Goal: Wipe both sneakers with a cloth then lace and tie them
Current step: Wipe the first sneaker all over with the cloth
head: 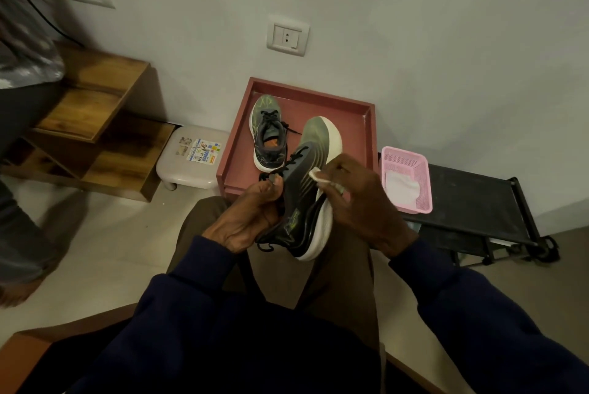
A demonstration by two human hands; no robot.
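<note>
- cloth mostly hidden under right hand, which pinches it against the held sneaker
- left hand grips that sneaker's collar above the lap, fingertips hidden
- red tray: second sneaker, upright, laced
- pink basket: white rag

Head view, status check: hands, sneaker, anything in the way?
Left hand grips dark green white-soled sneaker over lap. Right hand presses small white cloth to its side. Matching second sneaker on red tray, nothing blocking.

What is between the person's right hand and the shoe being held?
A white cloth, gripped by the right hand against the held sneaker, in the head view.
</note>
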